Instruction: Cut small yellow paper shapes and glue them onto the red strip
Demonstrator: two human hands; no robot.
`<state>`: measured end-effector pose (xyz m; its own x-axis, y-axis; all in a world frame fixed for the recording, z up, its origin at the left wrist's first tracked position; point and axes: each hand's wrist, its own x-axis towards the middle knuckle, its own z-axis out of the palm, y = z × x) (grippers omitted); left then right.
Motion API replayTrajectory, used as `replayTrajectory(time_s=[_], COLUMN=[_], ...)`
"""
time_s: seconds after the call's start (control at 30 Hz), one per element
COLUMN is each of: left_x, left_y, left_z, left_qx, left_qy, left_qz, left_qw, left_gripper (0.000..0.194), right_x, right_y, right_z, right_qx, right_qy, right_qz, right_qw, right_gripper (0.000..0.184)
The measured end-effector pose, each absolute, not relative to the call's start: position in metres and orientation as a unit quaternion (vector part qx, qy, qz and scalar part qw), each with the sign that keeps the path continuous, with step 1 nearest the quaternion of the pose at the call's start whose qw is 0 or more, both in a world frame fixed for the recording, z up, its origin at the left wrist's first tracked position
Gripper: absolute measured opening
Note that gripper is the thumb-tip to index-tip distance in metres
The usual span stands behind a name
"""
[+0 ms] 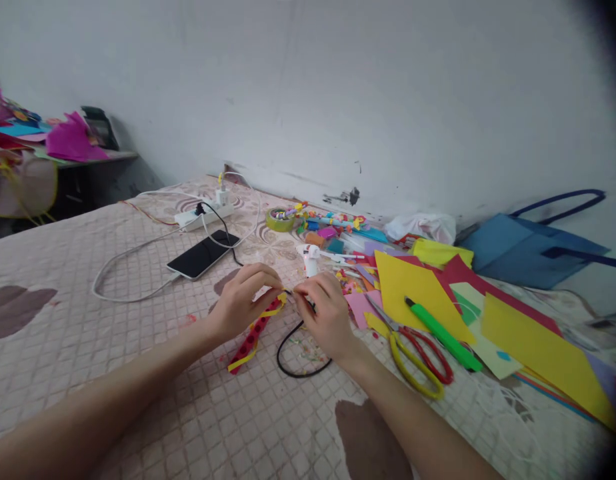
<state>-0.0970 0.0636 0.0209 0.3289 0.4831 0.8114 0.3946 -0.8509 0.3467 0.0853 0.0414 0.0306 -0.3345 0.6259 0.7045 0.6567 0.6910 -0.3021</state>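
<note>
My left hand is closed in a pinch at the upper end of a red paper strip, which has dark dots and a yellow strip curling round it. Fingertip to fingertip with it, my right hand pinches too; a small dark tip shows between the hands, but what the right fingers hold is hidden. Just behind the right hand stands a white glue gun. A black cord loops on the cloth below that hand. Scissors with red and yellow handles lie to its right.
A phone on a white cable lies left, before a power strip. Green tape and small craft bits sit near the wall. At right are a green cutter, yellow paper sheets and a blue bag.
</note>
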Motion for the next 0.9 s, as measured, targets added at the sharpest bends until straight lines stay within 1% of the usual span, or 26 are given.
replayTrajectory(time_s=[0.03,0.1,0.2,0.27,0.33,0.4,0.5,0.63,0.77,0.9], left_x=[-0.097,-0.097,-0.099,-0.102,-0.104,-0.104,-0.099,-0.091,-0.089,-0.093], left_y=[0.064,0.066,0.072,0.077,0.080,0.082,0.081,0.081,0.082,0.083], left_z=[0.021,0.021,0.017,0.012,0.010,0.011,0.017,0.019,0.011,0.009], left_qx=[0.812,0.797,0.765,0.775,0.792,0.801,0.814,0.825,0.822,0.805], left_qy=[0.281,0.330,0.438,0.477,0.495,0.503,0.498,0.497,0.505,0.509], left_qz=[0.509,0.503,0.463,0.389,0.303,0.242,0.192,0.166,0.185,0.210], left_qw=[0.046,0.055,0.094,0.146,0.192,0.216,0.229,0.211,0.187,0.221], left_gripper=[0.004,0.011,0.016,0.017,0.021,0.022,0.021,0.023,0.022,0.025], right_x=[0.086,0.088,0.092,0.095,0.099,0.102,0.105,0.106,0.104,0.101], right_y=[0.042,0.044,0.047,0.050,0.052,0.053,0.054,0.053,0.051,0.050], right_z=[0.031,0.030,0.028,0.026,0.023,0.021,0.020,0.020,0.021,0.023], right_qx=[-0.395,-0.404,-0.439,-0.463,-0.475,-0.476,-0.473,-0.472,-0.475,-0.468], right_qy=[-0.812,-0.793,-0.745,-0.708,-0.678,-0.655,-0.633,-0.622,-0.610,-0.596], right_qz=[-0.011,0.021,0.107,0.171,0.229,0.270,0.302,0.324,0.350,0.397], right_qw=[0.430,0.455,0.491,0.505,0.513,0.522,0.534,0.534,0.529,0.518], right_gripper=[0.012,0.011,0.009,0.008,0.010,0.012,0.013,0.015,0.016,0.018])
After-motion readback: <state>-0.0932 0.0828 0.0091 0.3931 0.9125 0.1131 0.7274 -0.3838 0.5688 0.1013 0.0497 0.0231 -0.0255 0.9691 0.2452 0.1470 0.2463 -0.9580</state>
